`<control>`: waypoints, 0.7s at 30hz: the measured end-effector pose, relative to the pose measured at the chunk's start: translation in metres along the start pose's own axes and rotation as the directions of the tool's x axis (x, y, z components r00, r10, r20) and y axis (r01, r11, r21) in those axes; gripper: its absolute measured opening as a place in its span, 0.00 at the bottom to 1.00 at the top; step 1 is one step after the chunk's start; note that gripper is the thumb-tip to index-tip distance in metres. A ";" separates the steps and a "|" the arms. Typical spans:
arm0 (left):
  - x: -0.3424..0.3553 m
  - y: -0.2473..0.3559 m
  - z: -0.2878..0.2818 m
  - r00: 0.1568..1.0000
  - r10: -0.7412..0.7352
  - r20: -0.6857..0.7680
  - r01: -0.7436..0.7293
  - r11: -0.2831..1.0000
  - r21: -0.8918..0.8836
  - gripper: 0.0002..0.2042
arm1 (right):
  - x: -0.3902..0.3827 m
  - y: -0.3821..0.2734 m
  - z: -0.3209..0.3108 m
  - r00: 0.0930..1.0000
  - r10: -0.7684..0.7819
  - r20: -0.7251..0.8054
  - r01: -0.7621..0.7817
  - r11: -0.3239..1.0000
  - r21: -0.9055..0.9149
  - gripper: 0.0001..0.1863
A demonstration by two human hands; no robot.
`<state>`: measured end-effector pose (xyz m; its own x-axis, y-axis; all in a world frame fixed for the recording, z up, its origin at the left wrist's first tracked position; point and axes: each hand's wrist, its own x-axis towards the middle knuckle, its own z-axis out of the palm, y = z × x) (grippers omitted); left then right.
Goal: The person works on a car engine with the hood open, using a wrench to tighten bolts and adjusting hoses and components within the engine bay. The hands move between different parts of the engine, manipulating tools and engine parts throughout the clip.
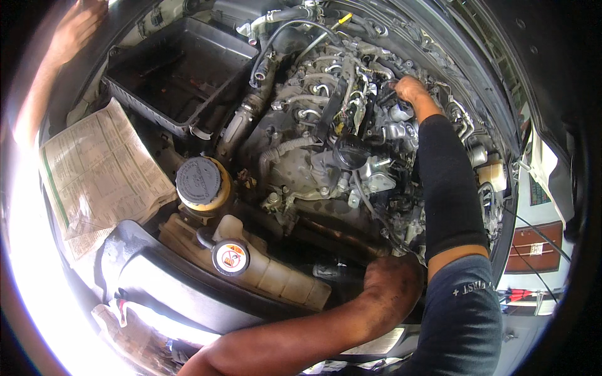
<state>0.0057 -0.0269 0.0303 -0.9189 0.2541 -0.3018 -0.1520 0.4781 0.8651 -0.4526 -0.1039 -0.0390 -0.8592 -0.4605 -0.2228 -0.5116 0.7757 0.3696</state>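
My right hand (409,89), at the end of a black-sleeved arm, reaches into the back right of the engine (303,168), fingers curled around something small among hoses and metal fittings; what it holds is too small to name. My left hand (398,279), on a bare forearm, is down at the engine's front right near a dark pipe (326,230), its fingers hidden among the parts. Left of it sit a translucent coolant tank (282,272) with a labelled cap (230,257) and a yellowish reservoir with a grey lid (197,182). A black round part (350,150) lies between my hands.
An open black airbox (179,75) is at back left. Printed paper (103,172) lies on the left side of the bay. Another person's hand (75,34) rests near the upper left edge. The raised hood (542,81) is at right, with a brown door (533,244) beyond.
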 end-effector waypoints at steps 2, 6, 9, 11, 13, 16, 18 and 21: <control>-0.001 0.001 0.002 0.998 -0.003 -0.060 0.005 1.000 0.031 0.10 | -0.002 0.001 -0.003 0.999 -0.018 0.027 0.019 1.000 -0.024 0.37; 0.000 0.002 0.003 0.998 -0.060 -0.017 0.060 0.998 0.010 0.10 | 0.003 0.007 -0.005 0.971 -0.207 0.116 0.226 0.955 -0.191 0.36; 0.003 0.001 0.002 0.998 -0.053 0.026 0.054 0.999 -0.007 0.11 | 0.010 0.012 0.005 0.989 -0.124 0.077 0.128 0.990 -0.053 0.35; 0.005 0.000 0.002 0.998 -0.061 0.029 0.061 0.998 -0.017 0.11 | 0.013 0.012 0.012 1.000 -0.006 0.001 0.005 0.998 0.061 0.34; 0.006 0.000 0.004 0.998 -0.058 0.027 0.059 0.998 -0.014 0.11 | 0.013 0.009 0.016 0.997 0.054 -0.063 -0.050 0.997 0.058 0.31; 0.006 -0.002 0.005 0.999 -0.039 0.020 0.039 0.999 0.001 0.12 | 0.009 0.007 0.007 1.000 0.002 -0.029 0.000 0.998 0.068 0.36; 0.006 -0.003 0.006 0.999 -0.031 0.026 0.030 0.999 0.014 0.12 | 0.004 0.006 -0.003 0.998 -0.042 0.052 0.039 0.998 0.056 0.38; 0.005 -0.004 0.007 1.000 -0.030 0.008 0.030 0.999 -0.031 0.13 | -0.002 0.005 -0.009 0.989 -0.085 0.123 0.080 0.996 0.041 0.38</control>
<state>0.0039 -0.0216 0.0229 -0.9110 0.2464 -0.3306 -0.1905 0.4595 0.8675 -0.4534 -0.1033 -0.0287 -0.8061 -0.4679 -0.3623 -0.5782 0.7532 0.3136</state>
